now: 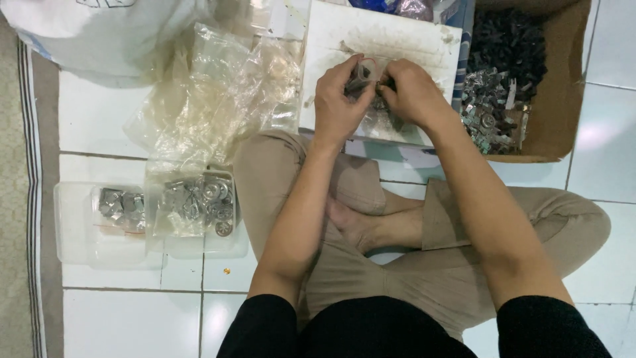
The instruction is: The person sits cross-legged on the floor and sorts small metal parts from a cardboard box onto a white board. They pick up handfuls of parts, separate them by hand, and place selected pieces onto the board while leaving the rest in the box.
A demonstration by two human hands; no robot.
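My left hand point(339, 99) and my right hand point(412, 93) meet over a white board point(371, 40) that rests on my crossed legs. Between the fingers of both hands is a small clear plastic bag of metal parts point(366, 81) with a thin rubber band at its top. More small metal parts lie on the board under my hands, partly hidden by them.
A cardboard box point(563, 99) at the right holds dark and silvery metal parts. Crumpled clear plastic bags point(218, 93) lie to the left. Two clear plastic tubs point(73, 225) on the white tiled floor hold metal pieces and washers. A white sack point(99, 33) sits at the top left.
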